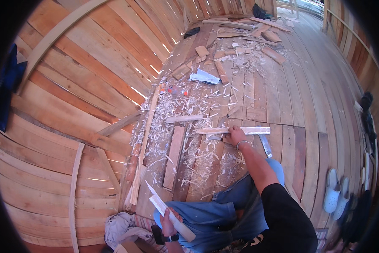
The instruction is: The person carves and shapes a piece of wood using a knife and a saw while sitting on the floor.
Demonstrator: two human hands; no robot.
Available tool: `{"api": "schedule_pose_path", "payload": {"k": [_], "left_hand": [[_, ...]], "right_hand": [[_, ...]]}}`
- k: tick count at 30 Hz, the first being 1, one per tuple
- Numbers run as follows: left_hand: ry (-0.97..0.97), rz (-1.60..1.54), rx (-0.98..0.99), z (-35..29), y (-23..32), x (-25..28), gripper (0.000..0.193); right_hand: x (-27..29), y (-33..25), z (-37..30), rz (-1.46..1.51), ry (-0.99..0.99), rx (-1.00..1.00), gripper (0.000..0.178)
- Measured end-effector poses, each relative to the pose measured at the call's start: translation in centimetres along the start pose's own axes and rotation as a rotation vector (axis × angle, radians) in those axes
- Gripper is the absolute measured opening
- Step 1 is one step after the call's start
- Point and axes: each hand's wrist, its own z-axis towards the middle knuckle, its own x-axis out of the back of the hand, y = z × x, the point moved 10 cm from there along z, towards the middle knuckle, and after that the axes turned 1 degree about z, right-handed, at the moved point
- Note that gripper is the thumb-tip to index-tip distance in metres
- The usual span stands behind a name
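My right hand (236,135) reaches forward and grips a pale, roughly squared wooden stick (257,130) near its middle, low over the shaving-strewn floor. Close to the stick's right end, beside my knee, lies a flat grey metallic strip (265,146). Down by my left thigh, my left hand (170,222) is closed around a long pale knife-shaped piece (159,203). Its thin pointed end slants up and to the left, and its blunt end shows below my fingers. I cannot tell whether it is all wood. A shorter pale stick (184,119) lies ahead, left of the gripped one.
A reddish plank (174,158) and a long batten (149,135) lie left of the curled shavings (172,111). Farther off are a crumpled white-blue sheet (204,76) and several offcuts (274,55). Pale clogs (332,192) stand right; a plank wall (84,97) rises left.
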Motion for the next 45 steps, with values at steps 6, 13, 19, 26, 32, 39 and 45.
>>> {"api": "schedule_pose_path", "payload": {"k": [6, 13, 19, 26, 32, 39, 45], "left_hand": [[-0.024, -0.096, -0.018, 0.0, -0.6, 1.0, 0.034], [-0.187, -0.101, 0.045, 1.0, -1.6, -0.1, 0.037], [-0.210, 0.307, -0.165, -0.2, 1.5, -4.1, 0.025], [0.195, 1.221, -0.957, -5.7, 9.7, -11.7, 0.038], [0.259, 1.593, -0.752, -3.1, 7.5, -9.1, 0.046], [0.133, 1.383, -0.831, -2.8, 8.4, -6.4, 0.040], [-0.049, 1.551, -0.615, -0.7, 9.0, -6.0, 0.040]], "right_hand": [[-2.7, -1.8, -1.4, -0.201, -0.238, 0.014, 0.046], [-7.0, -2.0, -1.9, -0.371, -0.417, 0.159, 0.043], [-5.3, -7.7, -12.2, 0.725, -0.801, -0.531, 0.025], [5.9, -14.0, -21.2, 1.490, -0.580, -0.331, 0.014], [9.1, -14.0, -22.1, 0.911, -0.285, 0.126, 0.021], [5.3, -19.8, -24.1, 0.620, -0.215, 0.262, 0.026], [5.0, -22.6, -24.4, 0.609, -0.219, 0.166, 0.023]]}}
